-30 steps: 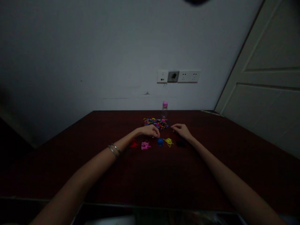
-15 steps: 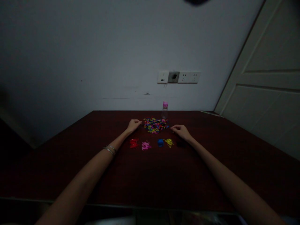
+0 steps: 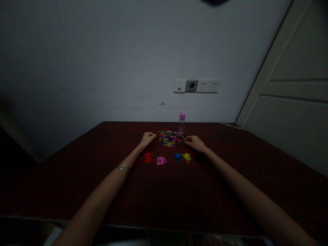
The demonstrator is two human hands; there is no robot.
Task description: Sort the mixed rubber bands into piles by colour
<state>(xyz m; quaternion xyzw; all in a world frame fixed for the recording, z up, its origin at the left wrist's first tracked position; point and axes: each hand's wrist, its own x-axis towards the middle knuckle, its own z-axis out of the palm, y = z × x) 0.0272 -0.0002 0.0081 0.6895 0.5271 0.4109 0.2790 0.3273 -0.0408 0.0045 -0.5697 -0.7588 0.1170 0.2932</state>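
Note:
A mixed pile of small coloured rubber bands (image 3: 170, 138) lies on the dark red-brown table (image 3: 164, 194). My left hand (image 3: 148, 138) rests at the pile's left edge, thumb and fingers pinched together; whatever is between them is too small and dark to make out. At the right edge, my right hand (image 3: 195, 142) has its bent fingertips against the outermost bands, and I cannot see clearly what they grip. Nearer to me lie small single-colour heaps: red bands (image 3: 148, 157), pink bands (image 3: 161, 160), blue bands (image 3: 177, 157), yellow bands (image 3: 187, 157), and a dark heap (image 3: 200, 158) beside my right wrist.
Behind the pile stands a clear bottle with a pink cap (image 3: 181, 122). The table's far edge meets a pale wall (image 3: 128, 68) with a row of sockets (image 3: 196, 86). A white panelled door (image 3: 287, 102) stands to the right. The light is dim.
My right hand has moved a little left, from just beside the pile to its edge. My left hand stays about where it was. The whole view has shifted slightly.

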